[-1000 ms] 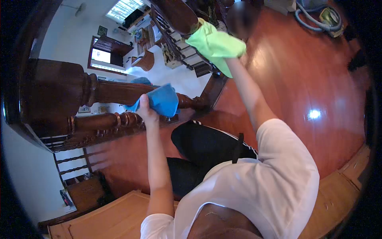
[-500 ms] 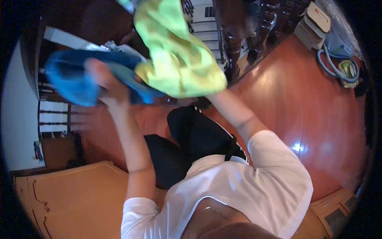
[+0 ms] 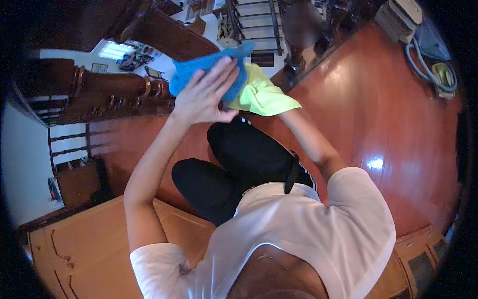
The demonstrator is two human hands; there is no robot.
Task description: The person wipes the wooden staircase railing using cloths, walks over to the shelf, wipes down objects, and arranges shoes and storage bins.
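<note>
My left hand presses its long, fairly straight fingers over a blue cloth, holding it up near the dark wooden railing. Its thumb points right, below the cloth. Close beside it, a yellow-green cloth hangs over my right hand, whose fingers are hidden by the fabric; only the wrist and forearm show. Both cloths meet and overlap in front of my knees. Whether the blue cloth touches the railing, I cannot tell.
A thick turned wooden post lies across the left. Dark balusters stand at the top. At the right are boxes and a looped blue hose on the reddish wooden floor. Wooden cabinets sit behind me.
My left hand has moved right with the blue cloth, up against the yellow-green one. The yellow-green cloth has come down and bunched around my right hand. The view has shifted, showing more railing.
</note>
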